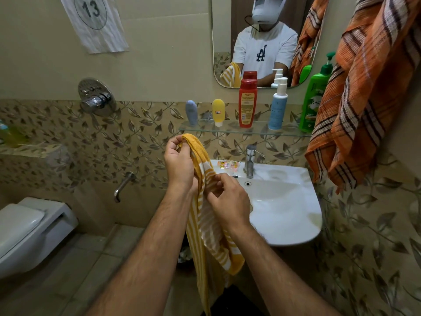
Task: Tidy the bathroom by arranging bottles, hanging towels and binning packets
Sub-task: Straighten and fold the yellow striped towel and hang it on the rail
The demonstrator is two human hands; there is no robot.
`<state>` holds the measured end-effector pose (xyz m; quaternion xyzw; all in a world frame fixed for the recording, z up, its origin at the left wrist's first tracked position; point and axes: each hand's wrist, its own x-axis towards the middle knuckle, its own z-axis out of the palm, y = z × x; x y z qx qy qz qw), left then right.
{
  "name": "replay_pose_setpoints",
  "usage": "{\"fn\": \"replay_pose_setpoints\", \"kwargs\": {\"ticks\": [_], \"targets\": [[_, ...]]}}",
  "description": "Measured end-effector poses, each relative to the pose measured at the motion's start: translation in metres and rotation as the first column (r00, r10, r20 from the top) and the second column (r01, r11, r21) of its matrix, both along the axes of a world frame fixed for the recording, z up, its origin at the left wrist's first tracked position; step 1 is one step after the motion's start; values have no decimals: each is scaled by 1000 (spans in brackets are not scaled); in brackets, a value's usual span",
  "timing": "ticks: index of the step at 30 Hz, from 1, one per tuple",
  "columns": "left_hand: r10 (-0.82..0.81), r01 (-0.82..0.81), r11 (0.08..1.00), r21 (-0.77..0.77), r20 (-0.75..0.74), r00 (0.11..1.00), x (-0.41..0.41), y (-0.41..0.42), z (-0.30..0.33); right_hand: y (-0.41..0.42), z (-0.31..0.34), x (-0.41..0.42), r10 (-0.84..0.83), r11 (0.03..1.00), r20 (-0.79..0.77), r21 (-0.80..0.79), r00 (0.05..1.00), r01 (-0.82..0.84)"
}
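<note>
Five bottles stand on the glass shelf; the green pump bottle reads "Vatik". Both hands grasp a yellow striped towel before the washbasin: left hand at its top edge, right hand pinching lower. Packets lie beside the tap. Wall paper reads "13".

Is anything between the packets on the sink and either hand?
Yes: both the left hand and right hand grip the yellow towel, which hangs just in front of the packets on the sink rim.
</note>
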<state>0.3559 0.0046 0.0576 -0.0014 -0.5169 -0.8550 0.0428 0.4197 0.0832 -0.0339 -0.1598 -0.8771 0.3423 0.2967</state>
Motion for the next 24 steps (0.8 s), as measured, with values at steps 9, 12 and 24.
{"fn": "replay_pose_setpoints", "kwargs": {"ticks": [9,12,24], "targets": [[40,-40,999,-18,-12,999,-6,0,-2,12,3,5,44,935,-111,-344,993,-80],[75,-75,997,-37,-7,997,-9,-1,-5,16,5,11,101,900,-173,-403,980,-164],[206,-212,969,-128,-59,977,-11,2,-6,10,7,28,65,998,-297,4,953,-67]]}}
